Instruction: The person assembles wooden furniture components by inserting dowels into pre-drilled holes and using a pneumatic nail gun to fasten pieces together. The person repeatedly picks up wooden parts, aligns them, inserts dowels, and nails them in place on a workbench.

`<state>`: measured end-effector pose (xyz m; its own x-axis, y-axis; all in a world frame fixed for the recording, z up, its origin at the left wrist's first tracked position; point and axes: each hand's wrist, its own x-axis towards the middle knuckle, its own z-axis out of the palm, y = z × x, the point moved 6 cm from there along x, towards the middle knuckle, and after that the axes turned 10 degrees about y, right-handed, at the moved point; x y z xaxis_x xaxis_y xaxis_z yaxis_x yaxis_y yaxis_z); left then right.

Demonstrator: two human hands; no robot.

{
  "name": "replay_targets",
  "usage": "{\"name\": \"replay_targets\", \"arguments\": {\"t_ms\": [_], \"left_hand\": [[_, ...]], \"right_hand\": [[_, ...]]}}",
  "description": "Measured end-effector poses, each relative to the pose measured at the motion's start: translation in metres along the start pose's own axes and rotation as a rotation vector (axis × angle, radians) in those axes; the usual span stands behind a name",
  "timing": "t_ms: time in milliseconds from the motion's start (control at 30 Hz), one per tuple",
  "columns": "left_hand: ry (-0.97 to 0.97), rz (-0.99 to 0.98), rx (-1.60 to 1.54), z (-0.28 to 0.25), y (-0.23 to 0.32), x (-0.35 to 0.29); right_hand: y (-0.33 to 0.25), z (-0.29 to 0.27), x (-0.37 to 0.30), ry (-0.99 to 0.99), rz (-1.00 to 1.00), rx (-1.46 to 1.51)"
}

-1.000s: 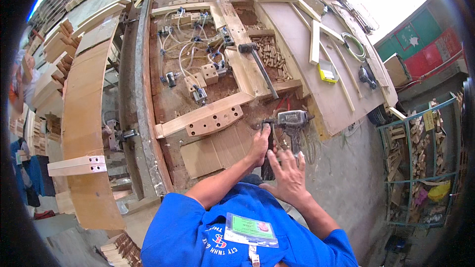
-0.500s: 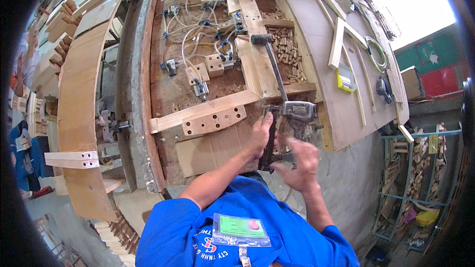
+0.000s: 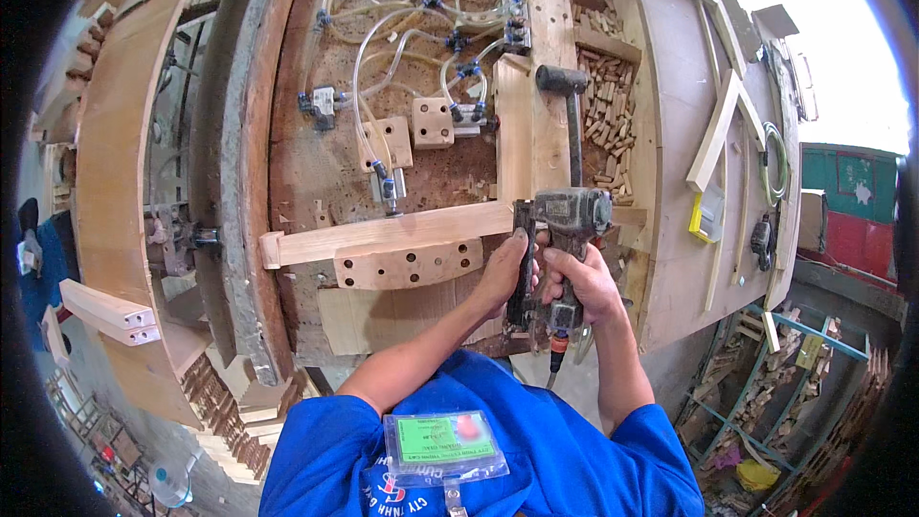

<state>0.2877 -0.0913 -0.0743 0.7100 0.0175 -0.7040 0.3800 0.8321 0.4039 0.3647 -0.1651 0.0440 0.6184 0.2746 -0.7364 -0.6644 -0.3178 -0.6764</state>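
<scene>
The right hand (image 3: 592,287) is gripping the nail gun (image 3: 570,209) at two o'clock from the drilled block (image 3: 400,267); the left hand (image 3: 503,275) is clasping the gun's black magazine (image 3: 521,304), where steady support is probably helping control.
</scene>
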Motion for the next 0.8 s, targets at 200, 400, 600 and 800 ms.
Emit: {"name": "replay_targets", "arguments": {"t_ms": [200, 400, 600, 800], "left_hand": [[0.019, -0.036, -0.053, -0.007, -0.003, 0.006], [0.014, -0.040, -0.089, -0.004, 0.003, 0.004], [-0.007, -0.061, -0.104, -0.005, 0.001, 0.006], [-0.027, -0.067, -0.112, -0.006, -0.002, 0.007]], "right_hand": [[-0.001, 0.009, 0.013, 0.028, 0.072, -0.045], [-0.004, 0.018, 0.011, 0.045, 0.036, -0.086], [-0.003, 0.023, 0.010, 0.064, 0.045, -0.099], [-0.002, 0.024, 0.010, 0.090, 0.049, -0.173]]}}
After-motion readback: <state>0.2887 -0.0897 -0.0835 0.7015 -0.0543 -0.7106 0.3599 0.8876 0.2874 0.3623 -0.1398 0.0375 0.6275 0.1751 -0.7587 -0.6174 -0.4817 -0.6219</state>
